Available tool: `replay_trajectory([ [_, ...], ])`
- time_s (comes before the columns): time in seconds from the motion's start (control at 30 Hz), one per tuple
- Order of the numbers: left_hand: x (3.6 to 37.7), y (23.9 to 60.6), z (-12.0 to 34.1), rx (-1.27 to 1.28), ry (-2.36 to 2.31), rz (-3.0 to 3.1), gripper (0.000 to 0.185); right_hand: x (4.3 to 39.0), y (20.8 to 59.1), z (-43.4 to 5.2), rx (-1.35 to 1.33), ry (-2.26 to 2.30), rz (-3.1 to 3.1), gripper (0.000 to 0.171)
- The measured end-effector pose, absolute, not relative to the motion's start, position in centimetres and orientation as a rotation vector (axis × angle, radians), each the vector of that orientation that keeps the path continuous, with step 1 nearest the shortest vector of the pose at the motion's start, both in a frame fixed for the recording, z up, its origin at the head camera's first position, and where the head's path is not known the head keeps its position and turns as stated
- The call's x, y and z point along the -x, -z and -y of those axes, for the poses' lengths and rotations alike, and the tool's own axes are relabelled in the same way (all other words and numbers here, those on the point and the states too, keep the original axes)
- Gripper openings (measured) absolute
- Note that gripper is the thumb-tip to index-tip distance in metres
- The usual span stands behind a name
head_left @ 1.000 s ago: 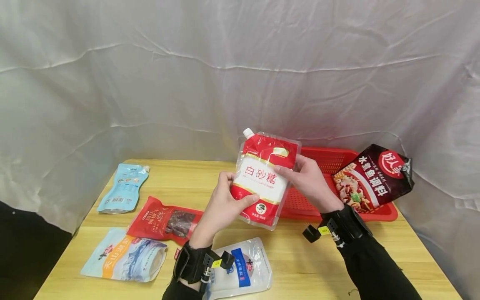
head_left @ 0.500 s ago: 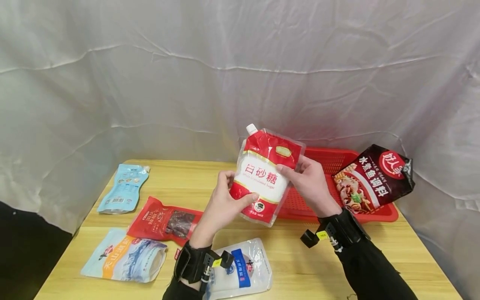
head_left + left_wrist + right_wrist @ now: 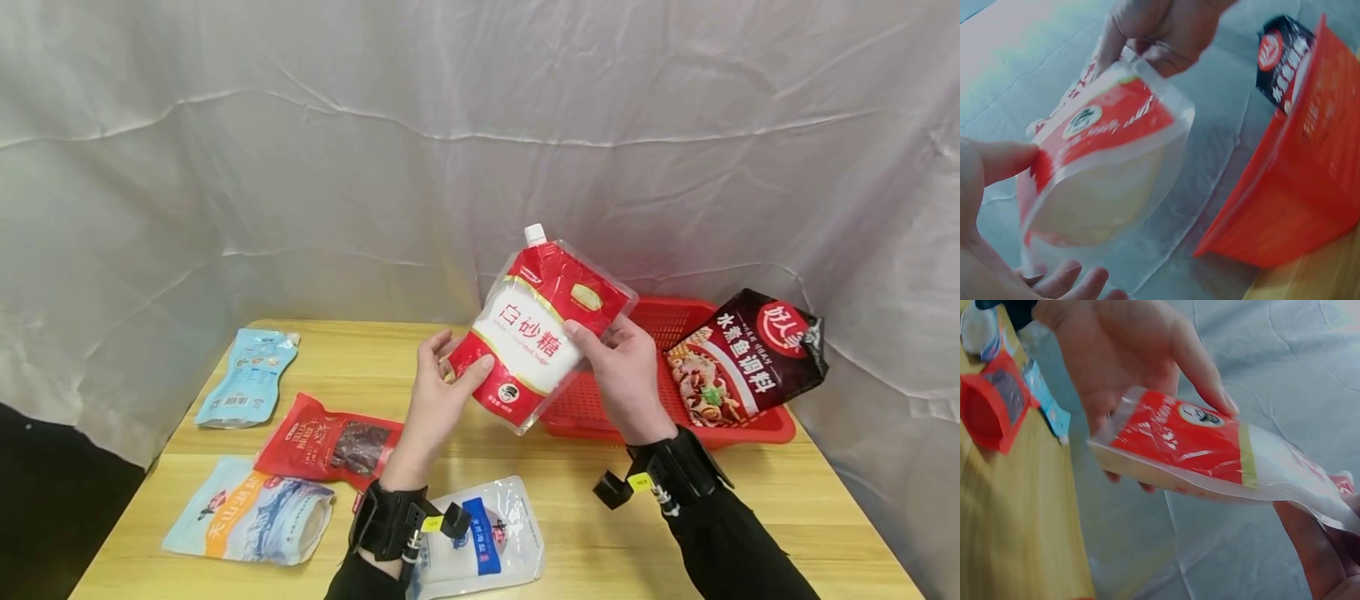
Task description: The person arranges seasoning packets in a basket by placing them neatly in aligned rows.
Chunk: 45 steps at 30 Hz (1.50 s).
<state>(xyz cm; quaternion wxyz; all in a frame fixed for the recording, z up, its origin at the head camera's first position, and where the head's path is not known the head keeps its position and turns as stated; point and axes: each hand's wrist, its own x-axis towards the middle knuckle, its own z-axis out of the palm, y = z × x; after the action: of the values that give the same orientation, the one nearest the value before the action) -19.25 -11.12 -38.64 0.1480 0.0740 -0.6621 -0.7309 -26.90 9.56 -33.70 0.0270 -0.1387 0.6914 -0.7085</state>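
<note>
1. Overall, a wooden worktop (image 3: 750,517) is standing before a white sheet backdrop (image 3: 300,167).
2. At the right rear, a red basket (image 3: 600,408) is sitting on it, and a dark seasoning packet (image 3: 750,354) is leaning on the basket's right rim.
3. Centrally, a sugar pouch (image 3: 536,333) is being held above the worktop, just in front of the basket, tilted with its white cap uppermost.
4. Nearer the camera, the left hand (image 3: 442,396) is grasping the pouch's lower left corner, thumb across the front.
5. Opposite, the right hand (image 3: 626,375) is pinching its right edge.
6. Left of the hands, a light blue packet (image 3: 247,375), a red packet (image 3: 330,442), a pale salt bag (image 3: 247,512) and a clear bag (image 3: 487,533) are lying flat.
</note>
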Motion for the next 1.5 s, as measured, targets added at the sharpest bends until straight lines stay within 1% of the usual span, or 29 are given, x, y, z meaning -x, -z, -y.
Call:
replay_trajectory([
  [0.13, 19.4, 38.6, 10.9, -0.195, 2.324, 1.750, 0.070, 26.6, 34.0, -9.0, 0.392, 2.302, -2.013, 0.054],
  [0.27, 19.4, 38.7, 10.7, -0.227, 2.480, 1.660, 0.069, 26.4, 34.2, -8.6, 0.371, 2.349, -1.953, 0.051],
  [0.5, 19.4, 38.8, 10.7, -0.234, 2.448, 1.661, 0.066, 26.5, 34.4, -8.9, 0.357, 2.301, -1.975, 0.050],
  [0.6, 19.2, 38.7, 10.8, -0.233, 2.419, 1.671, 0.063, 26.5, 34.3, -9.6, 0.386, 2.212, -2.011, 0.057],
  [0.73, 19.2, 38.6, 11.0, -0.227, 2.410, 1.667, 0.060, 26.8, 33.7, -10.9, 0.457, 2.061, -2.083, 0.060],
  [0.83, 19.2, 38.6, 11.2, -0.226, 2.406, 1.669, 0.058, 27.2, 32.7, -11.7, 0.505, 1.994, -2.123, 0.059],
  [1.03, 18.9, 38.5, 11.2, -0.190, 2.359, 1.740, 0.058, 27.9, 29.8, -13.4, 0.531, 1.882, -2.124, 0.064],
  [1.2, 18.8, 38.6, 11.2, -0.155, 2.349, 1.820, 0.060, 28.7, 28.2, -14.7, 0.538, 1.608, -2.250, 0.067],
  [1.33, 18.9, 38.5, 11.1, -0.133, 2.353, 1.849, 0.062, 29.1, 27.8, -15.1, 0.539, 1.415, -2.340, 0.070],
  [1.5, 18.9, 38.5, 11.0, -0.117, 2.334, 1.879, 0.060, 29.2, 28.0, -15.0, 0.517, 1.308, -2.360, 0.072],
])
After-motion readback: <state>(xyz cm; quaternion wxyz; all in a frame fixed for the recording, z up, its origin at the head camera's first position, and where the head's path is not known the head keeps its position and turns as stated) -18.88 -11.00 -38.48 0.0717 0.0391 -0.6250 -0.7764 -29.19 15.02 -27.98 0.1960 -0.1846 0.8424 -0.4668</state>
